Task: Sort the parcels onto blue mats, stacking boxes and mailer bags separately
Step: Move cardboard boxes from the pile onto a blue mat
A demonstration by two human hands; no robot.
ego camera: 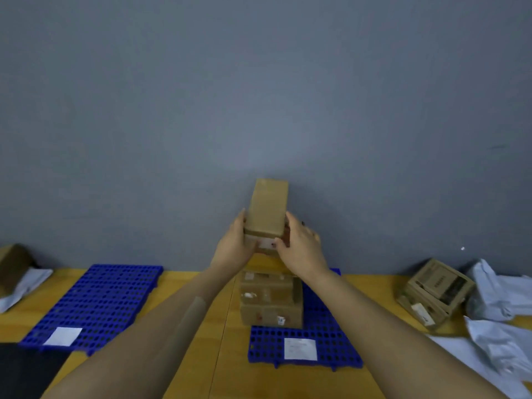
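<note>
Box [267, 208] gripped between left hand [236, 244] and right hand [302, 247]; stack [270, 300] beneath.

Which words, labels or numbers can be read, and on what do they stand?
No text is readable.
Label on left mat: no legible print.
Label on right mat: faint print, blurred.
Label on held box: blurred.
Stickers on stacked boxes: blurred.
Print on right boxes: blurred.

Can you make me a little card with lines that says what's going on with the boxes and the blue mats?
held: brown box, up in the air
left grip: holds the box's left side
right grip: holds its right side
right blue mat: stack of boxes and a white label
left blue mat: another white label
waiting on the right: more boxes, grey mailer bags
</note>
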